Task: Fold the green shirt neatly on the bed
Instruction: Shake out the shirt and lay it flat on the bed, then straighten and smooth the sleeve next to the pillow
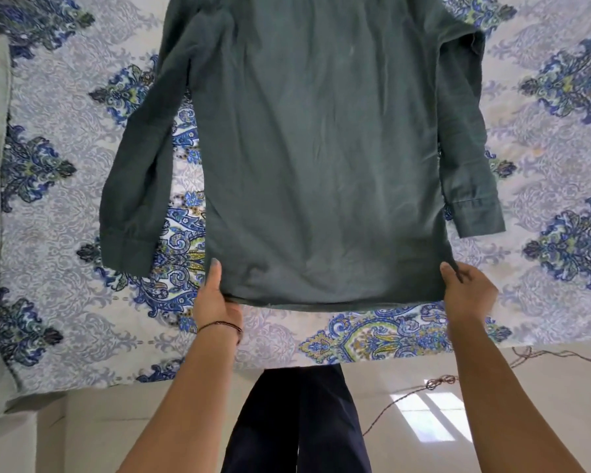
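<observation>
Paisley-sheeted bed (65, 199), glossy pale floor (133, 421) at 6 o'clock. On it the green shirt (321, 148) lies flat; left hand (215, 298) and right hand (468, 291) pinch its hem corners.

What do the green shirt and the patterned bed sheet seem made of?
Green shirt: likely woven cotton, matte, with soft creases and stitched cuffs. Bed sheet: thin printed fabric, perhaps cotton, matte, blue paisley print.

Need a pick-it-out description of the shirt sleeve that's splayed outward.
On the patterned bed lies a green shirt. The sleeve is on the person's left, cuff near the left hand. Unlike the other sleeve, which lies along the body, it angles away, baring a wedge of bed.
</observation>
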